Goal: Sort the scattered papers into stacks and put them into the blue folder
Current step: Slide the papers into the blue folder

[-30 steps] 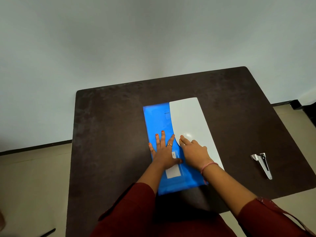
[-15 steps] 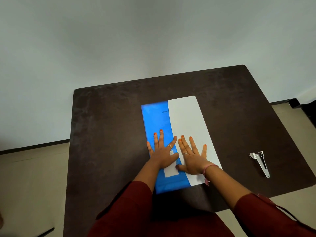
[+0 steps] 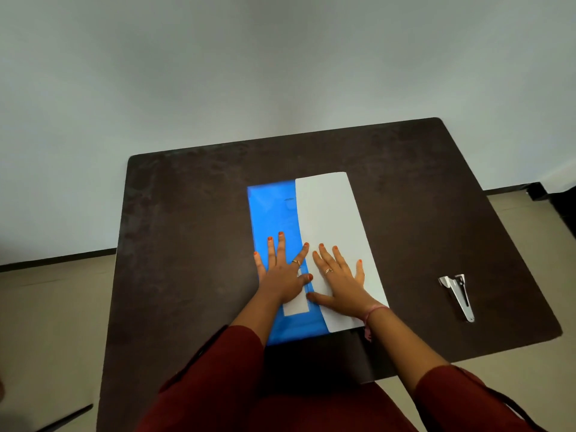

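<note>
Right now, both of your hands lie flat on a dark brown table (image 3: pixel 187 244). Your left hand (image 3: pixel 282 272) presses down on the blue folder (image 3: pixel 271 210) with its fingers straight and spread, gripping nothing. Your right hand (image 3: pixel 338 280) is just beside it, palm down and fingers splayed, on the white papers (image 3: pixel 330 213), also holding nothing. The papers form one long sheet-shaped stack that covers the right part of the folder. A small white label (image 3: pixel 296 307) shows on the folder near your left wrist. Well apart, near the table's right edge, lies a metal staple remover (image 3: pixel 458 294). Dark red sleeves (image 3: pixel 218 385) cover your forearms.
</note>
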`<state>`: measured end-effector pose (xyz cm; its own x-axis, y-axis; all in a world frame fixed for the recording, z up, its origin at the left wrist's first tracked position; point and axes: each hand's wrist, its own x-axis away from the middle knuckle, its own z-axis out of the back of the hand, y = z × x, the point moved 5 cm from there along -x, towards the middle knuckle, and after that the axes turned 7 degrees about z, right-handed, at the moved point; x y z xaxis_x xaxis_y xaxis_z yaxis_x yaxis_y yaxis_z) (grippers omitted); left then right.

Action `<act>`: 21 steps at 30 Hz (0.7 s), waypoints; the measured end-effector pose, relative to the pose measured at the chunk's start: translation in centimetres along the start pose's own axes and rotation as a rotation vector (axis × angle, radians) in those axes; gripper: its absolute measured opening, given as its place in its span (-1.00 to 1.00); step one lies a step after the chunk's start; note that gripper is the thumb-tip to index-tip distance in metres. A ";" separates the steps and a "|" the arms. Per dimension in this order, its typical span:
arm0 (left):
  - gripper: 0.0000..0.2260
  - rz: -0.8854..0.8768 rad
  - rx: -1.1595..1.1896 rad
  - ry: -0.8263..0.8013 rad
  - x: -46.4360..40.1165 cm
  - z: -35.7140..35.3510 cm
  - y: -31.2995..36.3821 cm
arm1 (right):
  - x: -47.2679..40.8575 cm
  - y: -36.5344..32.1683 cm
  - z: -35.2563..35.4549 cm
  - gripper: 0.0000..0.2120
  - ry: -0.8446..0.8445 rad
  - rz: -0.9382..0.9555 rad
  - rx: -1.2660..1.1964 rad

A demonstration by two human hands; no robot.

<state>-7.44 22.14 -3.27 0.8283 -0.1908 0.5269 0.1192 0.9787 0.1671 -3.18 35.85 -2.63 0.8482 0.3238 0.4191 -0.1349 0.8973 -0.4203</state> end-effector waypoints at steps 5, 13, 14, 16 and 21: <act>-0.53 0.033 0.076 0.298 2.8 0.0 1.6 | 4.5 4.3 3.3 -0.51 0.373 -0.109 -0.074; -0.16 -0.085 0.106 0.208 6.3 -2.7 4.5 | 13.8 13.1 3.1 -0.48 0.744 -0.625 -0.077; -0.10 -0.100 0.070 0.149 6.5 -3.3 4.8 | 14.4 13.6 3.0 -0.48 0.761 -0.665 -0.093; -0.03 -0.132 -0.009 0.076 6.9 -4.2 5.1 | 14.9 14.4 2.8 -0.49 0.777 -0.707 -0.124; -0.01 -0.112 -0.120 0.013 6.8 -5.3 5.3 | 15.0 15.8 2.7 -0.58 0.772 -0.691 -0.175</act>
<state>1.71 26.41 -3.20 0.8128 -0.2995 0.4996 0.2752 0.9534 0.1237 6.06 55.65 -0.82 0.8168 -0.5768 0.0109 0.5268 0.7380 -0.4216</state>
